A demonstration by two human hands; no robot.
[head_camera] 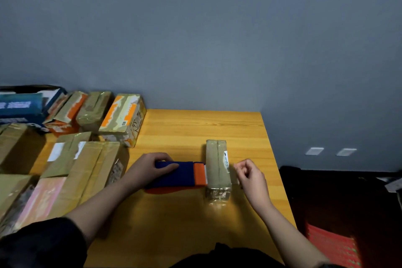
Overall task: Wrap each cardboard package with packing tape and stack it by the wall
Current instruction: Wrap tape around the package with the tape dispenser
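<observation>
A small, narrow cardboard package (217, 167) lies lengthwise on the wooden table (195, 128), shiny with clear tape. A blue and orange tape dispenser (180, 175) sits against its left side. My left hand (150, 167) grips the dispenser's blue body from above. My right hand (250, 175) hovers at the package's right side with thumb and fingers pinched together; whether a tape end is between them is too faint to tell.
Several taped cardboard boxes (87, 167) crowd the table's left half, with orange-printed ones (124, 115) and a blue box (21, 104) by the grey wall. The table's right edge drops to a dark floor with a red mat (330, 246).
</observation>
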